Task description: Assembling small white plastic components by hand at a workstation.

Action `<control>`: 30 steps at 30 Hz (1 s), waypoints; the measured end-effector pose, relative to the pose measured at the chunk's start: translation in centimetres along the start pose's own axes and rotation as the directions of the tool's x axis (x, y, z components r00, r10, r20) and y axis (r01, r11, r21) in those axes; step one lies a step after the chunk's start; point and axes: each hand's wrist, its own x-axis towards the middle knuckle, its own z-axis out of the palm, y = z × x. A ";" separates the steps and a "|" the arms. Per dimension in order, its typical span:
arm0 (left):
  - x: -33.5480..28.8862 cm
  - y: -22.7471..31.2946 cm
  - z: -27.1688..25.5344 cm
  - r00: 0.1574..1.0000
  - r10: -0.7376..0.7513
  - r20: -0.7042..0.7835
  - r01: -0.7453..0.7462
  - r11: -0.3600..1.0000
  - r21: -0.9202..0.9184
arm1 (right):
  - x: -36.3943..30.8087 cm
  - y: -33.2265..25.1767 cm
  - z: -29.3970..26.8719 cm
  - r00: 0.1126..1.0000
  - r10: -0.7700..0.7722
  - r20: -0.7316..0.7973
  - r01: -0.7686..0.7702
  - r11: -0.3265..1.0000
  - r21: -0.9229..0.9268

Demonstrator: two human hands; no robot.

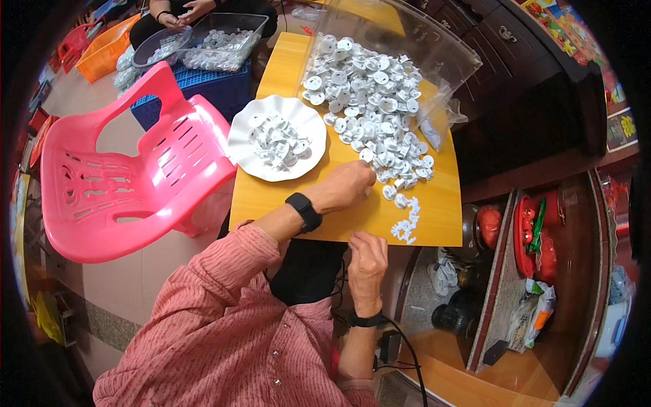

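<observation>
My left hand (pixel 347 186), with a black watch on its wrist, is over the wooden table beside the near end of a heap of round white plastic parts (pixel 373 95). Its fingers are curled closed, and whatever they hold is hidden. My right hand (pixel 367 263) sits at the table's front edge with bent, closed fingers; I cannot make out anything in them. A white scalloped plate (pixel 242 150) left of the heap carries a smaller pile of white parts (pixel 279 141). Tiny white pieces (pixel 405 222) lie scattered near the front right of the table (pixel 271 214).
A clear plastic bin (pixel 434 51) lies tipped behind the heap. On the left stands a pink plastic chair (pixel 129 176). Another person's hands (pixel 183 15) are by tubs of white parts (pixel 224 47) at the back. Open shelves (pixel 488 292) flank the right side; a black cable (pixel 415 353) hangs below.
</observation>
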 end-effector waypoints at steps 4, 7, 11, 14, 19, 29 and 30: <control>-2.2 0.8 -2.0 0.996 0.023 -0.088 -0.043 0.971 -0.234 | 0.1 -0.5 0.1 1.000 0.031 -0.003 -0.031 0.999 -0.027; -4.7 1.2 -2.5 0.994 -0.081 -0.076 0.031 0.862 -0.506 | 0.1 -0.4 0.6 0.997 0.075 -0.021 -0.076 0.994 -0.076; -7.6 0.7 -2.5 0.945 -0.310 0.099 0.253 0.509 -0.823 | 0.2 0.1 0.4 0.988 0.144 -0.057 -0.148 0.986 -0.075; -9.3 0.8 -3.0 0.930 -0.335 0.151 0.272 0.348 -0.897 | 0.2 0.3 0.1 0.985 0.166 -0.051 -0.168 0.984 -0.057; -10.8 0.6 -2.7 0.925 -0.351 0.148 0.209 0.144 -0.967 | 0.4 -1.4 -0.4 0.993 0.109 -0.038 -0.112 0.989 -0.097; -11.9 0.7 -2.8 0.928 -0.346 0.140 0.155 0.016 -0.988 | -0.2 -1.1 -0.2 0.997 0.047 0.060 -0.025 0.949 -0.314; -12.0 0.8 -3.0 0.927 -0.339 0.160 0.160 -0.029 -0.987 | -0.2 -1.1 -0.1 0.997 0.057 0.045 -0.041 0.954 -0.296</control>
